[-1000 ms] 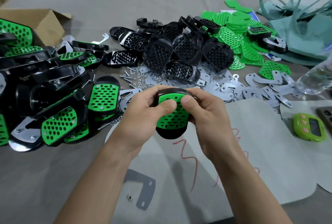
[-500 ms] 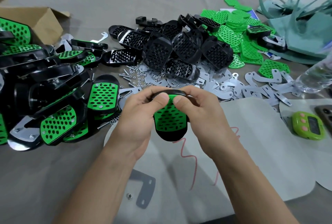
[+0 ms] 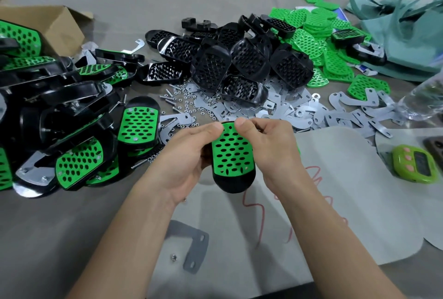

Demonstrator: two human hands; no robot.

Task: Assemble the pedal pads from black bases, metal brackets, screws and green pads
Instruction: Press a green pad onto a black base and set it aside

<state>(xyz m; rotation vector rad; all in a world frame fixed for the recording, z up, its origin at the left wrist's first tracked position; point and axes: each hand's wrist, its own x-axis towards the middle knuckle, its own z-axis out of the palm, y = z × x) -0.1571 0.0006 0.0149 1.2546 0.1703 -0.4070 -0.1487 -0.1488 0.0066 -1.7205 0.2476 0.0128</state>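
- The left hand [image 3: 187, 156] and the right hand [image 3: 271, 151] both grip one pedal pad [image 3: 231, 167], held above the table [image 3: 60, 227] in the near middle of the view.
- Both thumbs press side by side on the far end of its green pad [image 3: 230, 147]. The other fingers curl round the sides and underneath, mostly hidden.
- The rounded near end of its black base [image 3: 233, 183] sticks out below the green face.
- Behind the hands lies a heap of bare black bases [image 3: 239, 64]. Loose screws and nuts [image 3: 182, 100] lie in front of it, and flat metal brackets [image 3: 335, 116] spread to the right.
- Loose green pads [image 3: 311, 42] are piled further back on the right.
- A stack of green-faced pedal pads [image 3: 72, 119] fills the left side, beside a cardboard box [image 3: 48, 23].
- A single bracket [image 3: 195, 248] lies between the forearms near the front edge, with a nut [image 3: 173, 257] just beside it.
- A green timer [image 3: 414, 167] sits at the right.
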